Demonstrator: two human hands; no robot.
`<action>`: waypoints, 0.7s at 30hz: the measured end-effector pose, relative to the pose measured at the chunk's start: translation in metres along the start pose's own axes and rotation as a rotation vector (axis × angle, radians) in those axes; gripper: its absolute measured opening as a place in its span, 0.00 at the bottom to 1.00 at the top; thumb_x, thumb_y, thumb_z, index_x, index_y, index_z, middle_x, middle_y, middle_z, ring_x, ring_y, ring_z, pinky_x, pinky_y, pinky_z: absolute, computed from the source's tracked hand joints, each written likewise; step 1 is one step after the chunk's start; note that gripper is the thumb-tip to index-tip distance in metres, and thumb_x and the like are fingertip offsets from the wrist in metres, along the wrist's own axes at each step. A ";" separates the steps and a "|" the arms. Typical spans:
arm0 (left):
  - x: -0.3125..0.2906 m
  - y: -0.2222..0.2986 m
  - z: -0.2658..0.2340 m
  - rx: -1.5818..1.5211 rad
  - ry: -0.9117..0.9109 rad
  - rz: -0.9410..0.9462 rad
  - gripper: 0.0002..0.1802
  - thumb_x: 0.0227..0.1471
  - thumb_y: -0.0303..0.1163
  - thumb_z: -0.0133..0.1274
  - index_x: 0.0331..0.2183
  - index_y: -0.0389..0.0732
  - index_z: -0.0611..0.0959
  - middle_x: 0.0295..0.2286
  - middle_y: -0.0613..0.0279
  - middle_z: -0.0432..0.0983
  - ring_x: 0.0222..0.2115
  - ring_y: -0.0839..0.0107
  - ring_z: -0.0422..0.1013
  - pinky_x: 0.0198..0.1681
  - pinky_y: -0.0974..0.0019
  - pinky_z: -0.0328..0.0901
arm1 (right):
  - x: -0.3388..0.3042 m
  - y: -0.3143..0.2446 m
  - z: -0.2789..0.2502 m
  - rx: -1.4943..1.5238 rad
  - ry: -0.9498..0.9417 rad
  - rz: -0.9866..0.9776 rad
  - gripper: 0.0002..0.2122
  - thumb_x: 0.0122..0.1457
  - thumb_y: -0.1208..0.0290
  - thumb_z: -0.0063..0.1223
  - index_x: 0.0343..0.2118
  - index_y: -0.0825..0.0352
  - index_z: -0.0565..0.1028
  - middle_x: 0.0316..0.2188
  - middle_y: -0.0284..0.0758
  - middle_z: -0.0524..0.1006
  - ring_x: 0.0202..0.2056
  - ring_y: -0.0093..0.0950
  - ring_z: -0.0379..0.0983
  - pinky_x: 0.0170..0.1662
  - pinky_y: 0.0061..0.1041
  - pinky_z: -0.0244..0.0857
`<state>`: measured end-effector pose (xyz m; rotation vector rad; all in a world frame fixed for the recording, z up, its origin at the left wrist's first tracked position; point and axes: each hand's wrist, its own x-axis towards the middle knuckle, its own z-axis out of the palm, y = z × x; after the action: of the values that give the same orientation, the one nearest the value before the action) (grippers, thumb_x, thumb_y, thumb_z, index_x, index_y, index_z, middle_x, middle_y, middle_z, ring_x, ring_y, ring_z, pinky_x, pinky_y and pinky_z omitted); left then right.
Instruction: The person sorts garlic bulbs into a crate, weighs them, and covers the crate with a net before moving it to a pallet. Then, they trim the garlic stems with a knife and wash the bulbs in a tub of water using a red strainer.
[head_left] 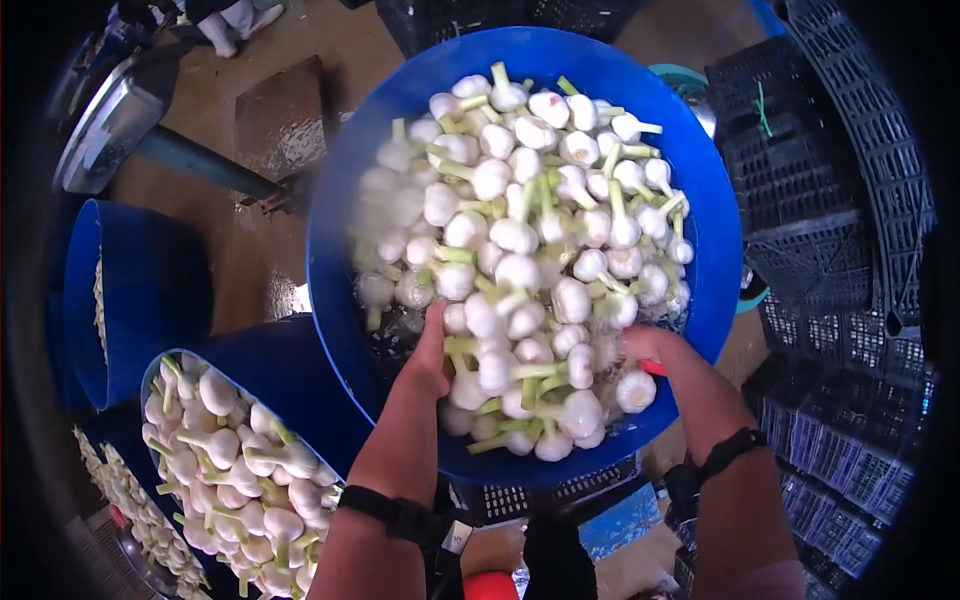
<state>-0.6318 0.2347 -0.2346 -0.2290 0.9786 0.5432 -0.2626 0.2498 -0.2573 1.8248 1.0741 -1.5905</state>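
Observation:
A large blue tub [722, 250] holds water and many white garlic bulbs [515, 236] with short green stems. Both my arms reach into its near side. My left hand [434, 350] is at the left of a piled-up cluster of garlic, thumb side showing and the other fingers hidden. On the right of that cluster, my right hand [645, 345] is partly under water and bulbs, so its fingers do not show. A small red edge [652, 367] sticks out beside my right hand; what it belongs to is hidden. Some bulbs between my hands are blurred.
At lower left stands another blue tub [335, 385] full of garlic, with a further blue barrel [150, 290] behind. A scale-like metal device on a post [205, 160] is at upper left. Black plastic crates [800, 180] are stacked along the right.

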 end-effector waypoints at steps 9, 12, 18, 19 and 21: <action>-0.049 -0.008 0.030 0.048 -0.117 0.117 0.42 0.47 0.67 0.27 0.52 0.45 0.65 0.47 0.55 0.66 0.47 0.57 0.63 0.52 0.55 0.57 | -0.120 -0.020 0.022 0.471 -0.156 -0.131 0.19 0.48 0.71 0.49 0.45 0.66 0.68 0.31 0.36 0.73 0.29 0.27 0.72 0.31 0.27 0.67; -0.054 -0.016 0.022 -0.073 0.011 0.223 0.40 0.48 0.66 0.28 0.51 0.45 0.66 0.46 0.56 0.66 0.47 0.57 0.64 0.51 0.54 0.59 | -0.138 -0.040 0.037 0.482 -0.098 -0.244 0.22 0.48 0.74 0.48 0.49 0.65 0.63 0.30 0.37 0.72 0.27 0.28 0.71 0.21 0.29 0.67; -0.084 -0.035 0.051 -0.137 0.008 0.466 0.33 0.52 0.59 0.31 0.48 0.44 0.68 0.43 0.57 0.68 0.45 0.59 0.65 0.50 0.55 0.60 | -0.195 -0.030 0.033 0.486 0.014 -0.138 0.22 0.48 0.77 0.47 0.49 0.65 0.61 0.30 0.36 0.72 0.22 0.25 0.70 0.16 0.25 0.64; -0.090 -0.040 0.050 -0.124 0.104 0.538 0.33 0.52 0.58 0.30 0.47 0.43 0.69 0.43 0.57 0.68 0.45 0.60 0.65 0.50 0.55 0.60 | -0.206 -0.030 0.036 0.498 0.056 -0.147 0.22 0.49 0.76 0.48 0.49 0.65 0.61 0.32 0.37 0.72 0.25 0.26 0.71 0.19 0.25 0.66; -0.102 -0.046 0.054 0.000 -0.213 0.706 0.39 0.51 0.58 0.25 0.50 0.35 0.65 0.45 0.54 0.66 0.48 0.60 0.62 0.51 0.54 0.58 | -0.229 -0.021 0.050 0.516 0.150 -0.161 0.21 0.51 0.74 0.50 0.49 0.66 0.62 0.37 0.39 0.72 0.32 0.28 0.73 0.24 0.25 0.70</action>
<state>-0.6134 0.1843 -0.1223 0.1873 0.8361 1.1852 -0.3119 0.1671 -0.0425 2.2650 0.9512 -1.9921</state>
